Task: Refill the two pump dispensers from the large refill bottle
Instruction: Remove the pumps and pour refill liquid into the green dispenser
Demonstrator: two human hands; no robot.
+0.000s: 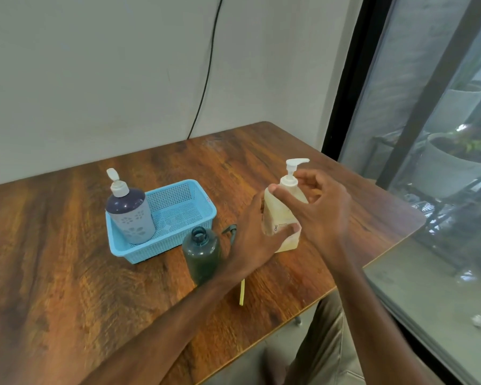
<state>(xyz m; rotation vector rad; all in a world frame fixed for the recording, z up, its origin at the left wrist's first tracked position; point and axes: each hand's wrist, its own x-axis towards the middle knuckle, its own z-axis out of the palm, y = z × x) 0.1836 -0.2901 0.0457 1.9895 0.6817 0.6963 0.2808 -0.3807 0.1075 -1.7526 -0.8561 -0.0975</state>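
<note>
Left hand (257, 232): wrapped round the lower body of the cream dispenser (282, 215), thumb at its shoulder, fingers across the label. Right hand (321, 211): beside the dispenser's neck, fingers loosely curled and spread, thumb reaching across its shoulder; contact with the collar unclear. Cream dispenser: upright on the table (67, 259), white pump (295, 166) fitted. Green bottle (202, 254): upright just left of the left wrist, mouth open, no cap. Yellow stick (242, 293): flat on the table beneath the left forearm. Blue basket (178, 218): further left, holding the purple dispenser (131, 215), upright in its left end, pump on.
</note>
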